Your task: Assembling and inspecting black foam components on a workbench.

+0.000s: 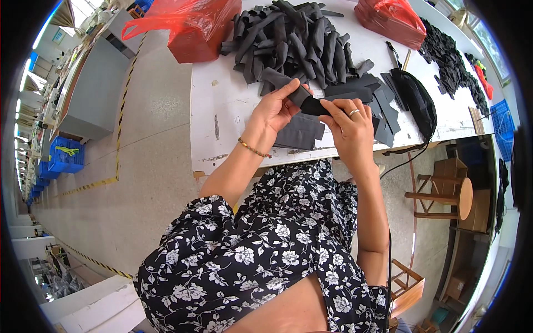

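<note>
Over the near edge of the white table (214, 119), both my hands grip one dark grey fabric tube (296, 95), with a black part showing between them. My left hand (277, 106) pinches its grey section, thumb on top. My right hand (350, 119), wearing a ring, has its fingers closed on the black end. Below the hands lies a neat stack of flat dark fabric pieces (295, 133). Just beyond them rises a big heap of rolled dark fabric tubes (302, 41). More flat grey pieces (383, 111) spread beside my right hand.
Red plastic bags stand at the far left (202, 33) and far right (391, 22) of the heap. A shiny black object (416, 100) with a cord lies on the right, before small black pieces (452, 64). Wooden stools (463, 198) and a blue crate (66, 154) stand on the floor.
</note>
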A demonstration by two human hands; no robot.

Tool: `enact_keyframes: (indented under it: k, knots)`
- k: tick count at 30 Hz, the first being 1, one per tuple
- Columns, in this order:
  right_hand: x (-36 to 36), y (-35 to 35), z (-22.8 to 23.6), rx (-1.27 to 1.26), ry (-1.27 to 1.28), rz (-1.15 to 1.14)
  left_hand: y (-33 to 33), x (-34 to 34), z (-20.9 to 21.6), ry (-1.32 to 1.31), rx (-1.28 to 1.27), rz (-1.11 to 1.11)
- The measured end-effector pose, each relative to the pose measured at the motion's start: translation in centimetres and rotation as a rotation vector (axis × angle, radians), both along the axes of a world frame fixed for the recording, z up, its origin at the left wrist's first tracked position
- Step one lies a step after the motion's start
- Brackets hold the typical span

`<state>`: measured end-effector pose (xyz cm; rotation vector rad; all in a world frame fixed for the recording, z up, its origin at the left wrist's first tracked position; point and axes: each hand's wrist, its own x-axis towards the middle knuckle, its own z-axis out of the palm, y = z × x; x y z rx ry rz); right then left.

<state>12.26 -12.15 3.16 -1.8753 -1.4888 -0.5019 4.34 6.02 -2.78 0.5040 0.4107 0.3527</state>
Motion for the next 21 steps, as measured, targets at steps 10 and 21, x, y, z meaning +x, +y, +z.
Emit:
enact_keyframes:
  k: [10,21]
  knots:
    - [-0.6,0.4,-0.7,0.065,-0.223,-0.114,-4.5,-0.4,2.2,0.025,0.195,0.256]
    - [-3.1,-1.0,-2.6,-0.029,0.225,-0.051,-5.2,-0.5,3.0,-0.36,0.37,0.1]
